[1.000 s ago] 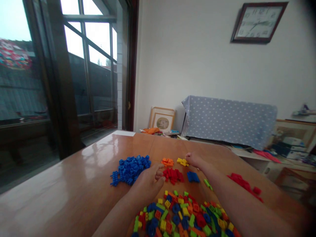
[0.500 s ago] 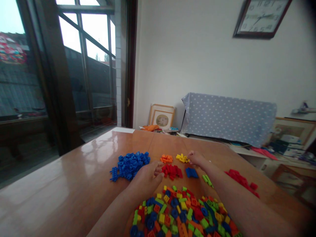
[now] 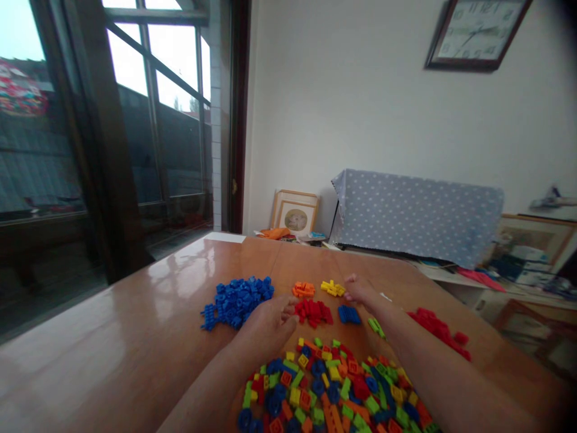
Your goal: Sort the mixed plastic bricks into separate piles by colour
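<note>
My left hand (image 3: pixel 271 320) hovers between a pile of blue bricks (image 3: pixel 238 302) and a small heap of red bricks (image 3: pixel 314 313). Its fingers are loosely bent with the thumb apart, and no brick shows in it. Farther out, my right hand (image 3: pixel 357 289) is at the right edge of a few yellow bricks (image 3: pixel 332 288). Those fingers are slightly curled and apart, with nothing visible between them. Orange bricks (image 3: pixel 303 290) lie left of the yellow ones. A row of blue bricks (image 3: pixel 348 314) and some green bricks (image 3: pixel 375 328) lie nearer my right forearm.
A large mixed heap of coloured bricks (image 3: pixel 333 391) spreads across the near part of the wooden table (image 3: pixel 112 349). More red pieces (image 3: pixel 439 332) lie beyond my right forearm. A white sheet (image 3: pixel 225 237) rests at the far left corner. Behind stands a cloth-covered object (image 3: pixel 419 213).
My right hand has shifted slightly, its fingers a little more apart beside the yellow bricks. My left hand stays nearly in place. The piles look the same.
</note>
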### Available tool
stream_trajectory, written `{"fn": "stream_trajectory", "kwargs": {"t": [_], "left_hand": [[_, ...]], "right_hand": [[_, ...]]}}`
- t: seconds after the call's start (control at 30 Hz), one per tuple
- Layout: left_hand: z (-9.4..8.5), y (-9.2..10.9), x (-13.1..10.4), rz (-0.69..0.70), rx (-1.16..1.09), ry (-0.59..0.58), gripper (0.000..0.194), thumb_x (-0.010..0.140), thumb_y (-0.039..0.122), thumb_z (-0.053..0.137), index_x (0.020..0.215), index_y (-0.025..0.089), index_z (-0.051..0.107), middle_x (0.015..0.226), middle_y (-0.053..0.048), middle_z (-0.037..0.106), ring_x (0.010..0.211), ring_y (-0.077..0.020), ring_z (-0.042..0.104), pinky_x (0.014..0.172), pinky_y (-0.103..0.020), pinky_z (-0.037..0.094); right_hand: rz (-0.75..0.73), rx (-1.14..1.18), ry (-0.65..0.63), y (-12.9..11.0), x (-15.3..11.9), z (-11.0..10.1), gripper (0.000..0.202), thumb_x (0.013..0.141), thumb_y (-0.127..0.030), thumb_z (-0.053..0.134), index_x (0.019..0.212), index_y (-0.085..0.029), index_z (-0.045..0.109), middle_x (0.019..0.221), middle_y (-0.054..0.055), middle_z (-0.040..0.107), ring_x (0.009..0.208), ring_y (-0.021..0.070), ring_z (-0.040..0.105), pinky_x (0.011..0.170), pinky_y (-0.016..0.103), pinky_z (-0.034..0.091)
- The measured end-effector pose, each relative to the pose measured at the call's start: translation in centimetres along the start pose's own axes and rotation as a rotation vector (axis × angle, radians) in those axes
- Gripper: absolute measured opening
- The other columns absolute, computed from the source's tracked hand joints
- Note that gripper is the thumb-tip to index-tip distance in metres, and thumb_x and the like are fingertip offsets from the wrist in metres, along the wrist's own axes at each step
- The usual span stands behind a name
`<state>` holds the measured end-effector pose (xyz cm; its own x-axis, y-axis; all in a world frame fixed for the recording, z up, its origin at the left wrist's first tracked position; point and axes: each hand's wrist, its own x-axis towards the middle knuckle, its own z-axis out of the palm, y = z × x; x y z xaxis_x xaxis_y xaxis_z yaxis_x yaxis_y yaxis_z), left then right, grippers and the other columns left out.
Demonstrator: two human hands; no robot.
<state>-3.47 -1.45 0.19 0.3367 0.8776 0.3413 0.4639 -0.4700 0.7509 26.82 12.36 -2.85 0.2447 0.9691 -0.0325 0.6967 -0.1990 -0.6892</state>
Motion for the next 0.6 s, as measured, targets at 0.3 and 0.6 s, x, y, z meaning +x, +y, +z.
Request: {"fn": "stream_trajectory", "kwargs": {"t": [0.3, 0.6], "left_hand": [[0.1, 1.2, -0.2, 0.024, 0.051, -0.064, 0.030, 0.088, 0.028, 0.050, 0.113, 0.018, 0.063, 0.102, -0.007, 0.069, 0.094, -0.0186, 0.064, 0.080, -0.026, 0.049], [0.7, 1.3, -0.1, 0.021, 0.093, -0.141, 0.031, 0.087, 0.031, 0.050, 0.110, 0.017, 0.065, 0.096, -0.006, 0.071, 0.088, -0.0192, 0.066, 0.076, -0.025, 0.049]], "right_hand": [[-0.016, 0.197, -0.081, -1.0, -4.1, -2.4, 0.009, 0.084, -0.020, 0.056, 0.093, -0.018, 0.056, 0.062, -0.003, 0.060, 0.053, 0.0089, 0.060, 0.049, 0.017, 0.046], [-0.127, 0.220, -0.156, -1.5, -11.1, -8.2, 0.013, 0.083, -0.027, 0.054, 0.092, -0.019, 0.057, 0.075, 0.001, 0.065, 0.062, 0.0087, 0.059, 0.053, 0.016, 0.043]]}}
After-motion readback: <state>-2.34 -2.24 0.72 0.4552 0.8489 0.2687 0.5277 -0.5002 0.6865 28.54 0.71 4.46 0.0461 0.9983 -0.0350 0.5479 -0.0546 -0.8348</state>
